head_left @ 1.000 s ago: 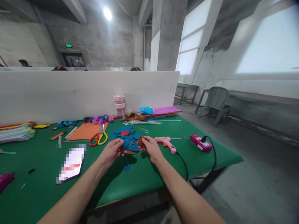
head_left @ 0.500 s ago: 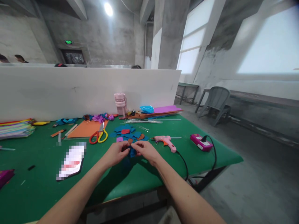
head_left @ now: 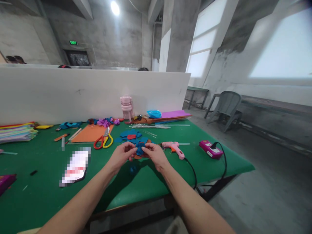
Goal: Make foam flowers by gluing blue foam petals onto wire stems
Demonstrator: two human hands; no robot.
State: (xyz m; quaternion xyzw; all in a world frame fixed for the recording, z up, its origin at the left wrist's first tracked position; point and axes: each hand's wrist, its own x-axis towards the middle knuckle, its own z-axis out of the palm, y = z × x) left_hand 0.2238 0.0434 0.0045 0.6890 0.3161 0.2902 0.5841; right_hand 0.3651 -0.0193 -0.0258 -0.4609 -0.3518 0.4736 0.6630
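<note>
Between my two hands is a small crumpled blue piece (head_left: 139, 149), like a ruffled paper or cloth flower, with a brown-orange bit showing under it. My left hand (head_left: 122, 156) pinches its left side with thumb and fingers. Its right side is gripped by my right hand (head_left: 156, 157), the thumb pressed on the front. Just beyond the fingers lies a loose pile of blue cut pieces (head_left: 126, 133), with a red piece (head_left: 131, 136) on it. To the right rests a pink hot glue gun (head_left: 172, 146), its nozzle towards my right hand.
Left of the pile are scissors (head_left: 103, 142) with red and yellow handles, on the table near an orange sheet (head_left: 85, 134). A phone (head_left: 75, 169) lies nearer. At right, a black cord runs from a magenta power box (head_left: 209, 149). A pink bottle (head_left: 127, 109) stands by the white partition (head_left: 92, 94).
The blue piece has been turned and raised slightly; its ruffled blue side now shows between my fingertips. The brown bit has gone from above it to below. My hands stay close together.
</note>
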